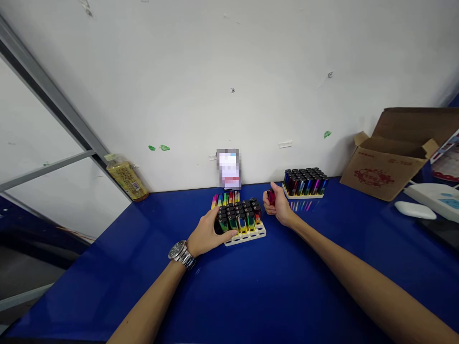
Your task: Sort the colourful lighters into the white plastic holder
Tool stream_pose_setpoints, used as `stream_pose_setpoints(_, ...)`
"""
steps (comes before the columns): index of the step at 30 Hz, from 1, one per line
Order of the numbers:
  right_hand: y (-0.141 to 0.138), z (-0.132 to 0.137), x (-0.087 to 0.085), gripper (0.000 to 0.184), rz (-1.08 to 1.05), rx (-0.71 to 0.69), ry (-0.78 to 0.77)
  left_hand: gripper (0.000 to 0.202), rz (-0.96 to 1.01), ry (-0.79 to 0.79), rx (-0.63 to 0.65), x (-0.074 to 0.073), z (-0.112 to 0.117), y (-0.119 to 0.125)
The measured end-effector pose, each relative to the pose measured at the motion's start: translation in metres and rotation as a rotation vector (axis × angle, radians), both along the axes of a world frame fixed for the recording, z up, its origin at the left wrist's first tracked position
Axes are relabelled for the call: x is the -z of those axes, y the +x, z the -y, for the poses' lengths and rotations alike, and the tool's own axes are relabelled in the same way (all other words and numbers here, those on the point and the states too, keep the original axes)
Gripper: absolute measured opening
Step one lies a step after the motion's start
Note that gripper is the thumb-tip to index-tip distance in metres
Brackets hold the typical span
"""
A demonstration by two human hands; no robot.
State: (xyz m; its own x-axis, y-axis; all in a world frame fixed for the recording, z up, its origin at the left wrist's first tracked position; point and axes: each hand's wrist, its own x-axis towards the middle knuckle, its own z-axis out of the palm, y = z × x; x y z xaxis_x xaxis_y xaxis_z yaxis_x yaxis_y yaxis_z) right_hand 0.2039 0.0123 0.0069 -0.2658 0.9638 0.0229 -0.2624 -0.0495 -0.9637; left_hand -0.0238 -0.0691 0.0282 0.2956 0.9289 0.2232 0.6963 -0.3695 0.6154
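On the glossy blue tabletop [229,296], I have my left hand [207,234] resting over black-capped metallic lighters [240,220] in a white plastic tray [247,237], grip unclear. My right hand [278,205] closes narrowly around a red lighter [270,197], just before a farther cream tray [304,195] of lighters.
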Motion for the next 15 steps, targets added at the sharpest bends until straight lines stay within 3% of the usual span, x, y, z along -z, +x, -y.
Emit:
stream_pose_setpoints(9, -0.0036, -0.0050, 0.0064, 0.043, 0.052, 0.100, -0.016, 0.067, -0.002, -0.006, -0.007, 0.0011, -0.0003, -0.0005)
stream_pose_setpoints(15, -0.0032, -0.0038, 0.0039, 0.045, 0.051, 0.083, -0.043, 0.064, 0.000, -0.008, -0.005, 0.0004, 0.0000, -0.0001)
